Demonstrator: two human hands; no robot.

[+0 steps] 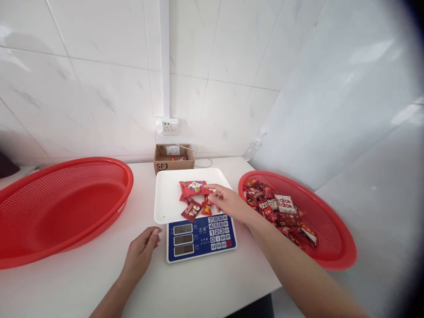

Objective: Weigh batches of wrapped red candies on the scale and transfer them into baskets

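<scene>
My right hand is over the right part of the white weighing pan, its index finger stretched out toward a large red snack packet. Below its fingertips lies a small red-and-yellow wrapped candy. A dark red packet rests on the pan beside it. The pan sits on a digital scale with a blue keypad panel; its display digits are too faint to read surely. Left of the scale, my left hand hovers or rests by the pan's near corner, fingers curled in with nothing visible in them.
A red plastic basket at the right holds many wrapped snacks. Another large red basket stands at the left. Behind the scale is a small cardboard box with a few packets inside, below a wall socket with a cable.
</scene>
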